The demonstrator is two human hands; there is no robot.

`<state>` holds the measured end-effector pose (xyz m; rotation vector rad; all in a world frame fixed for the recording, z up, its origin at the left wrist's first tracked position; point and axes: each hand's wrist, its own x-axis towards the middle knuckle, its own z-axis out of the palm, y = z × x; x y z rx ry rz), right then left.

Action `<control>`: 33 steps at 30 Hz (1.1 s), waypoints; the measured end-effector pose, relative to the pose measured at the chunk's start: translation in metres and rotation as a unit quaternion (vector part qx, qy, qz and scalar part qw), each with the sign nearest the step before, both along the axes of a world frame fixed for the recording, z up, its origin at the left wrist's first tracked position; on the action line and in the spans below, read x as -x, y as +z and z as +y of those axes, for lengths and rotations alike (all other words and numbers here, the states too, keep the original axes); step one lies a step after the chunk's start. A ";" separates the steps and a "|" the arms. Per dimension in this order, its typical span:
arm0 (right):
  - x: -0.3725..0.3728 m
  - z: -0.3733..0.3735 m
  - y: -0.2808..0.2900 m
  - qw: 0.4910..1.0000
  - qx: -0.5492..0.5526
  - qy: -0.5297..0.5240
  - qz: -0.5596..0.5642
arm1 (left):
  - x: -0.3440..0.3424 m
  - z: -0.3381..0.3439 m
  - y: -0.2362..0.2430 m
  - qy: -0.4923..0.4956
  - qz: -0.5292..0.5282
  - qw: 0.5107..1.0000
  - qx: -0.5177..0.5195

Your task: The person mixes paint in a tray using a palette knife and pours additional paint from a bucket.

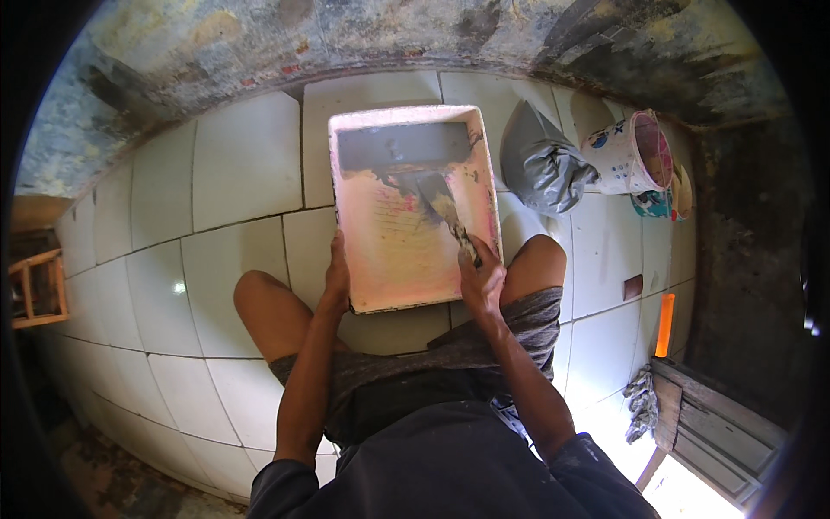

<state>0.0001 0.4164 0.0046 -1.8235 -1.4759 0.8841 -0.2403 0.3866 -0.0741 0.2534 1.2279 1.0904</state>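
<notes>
Right hand (482,275) closed around the handle of a smeared tool (447,213), over a tray (402,277).
Head view: the tool (scraper or brush, cannot tell) points toward grey paste (402,145) at the tray's far end; left hand (338,268) lies against the left edge, grip unclear; tray's near end between the knees.

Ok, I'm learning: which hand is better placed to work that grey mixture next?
Probably the right hand: it holds a tool angled toward the grey mixture; the left hand is at the tray's edge.
</notes>
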 end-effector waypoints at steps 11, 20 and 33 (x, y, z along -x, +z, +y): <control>0.015 0.034 0.014 0.997 -0.061 0.048 0.000 | -0.001 0.000 0.005 -0.001 -0.049 0.998 -0.028; 0.020 0.003 -0.005 0.996 -0.027 0.065 0.055 | -0.006 0.003 0.023 0.003 -0.065 0.998 -0.008; 0.037 0.082 -0.021 0.980 -0.195 0.031 -0.011 | -0.005 0.003 0.009 0.004 -0.082 0.996 -0.045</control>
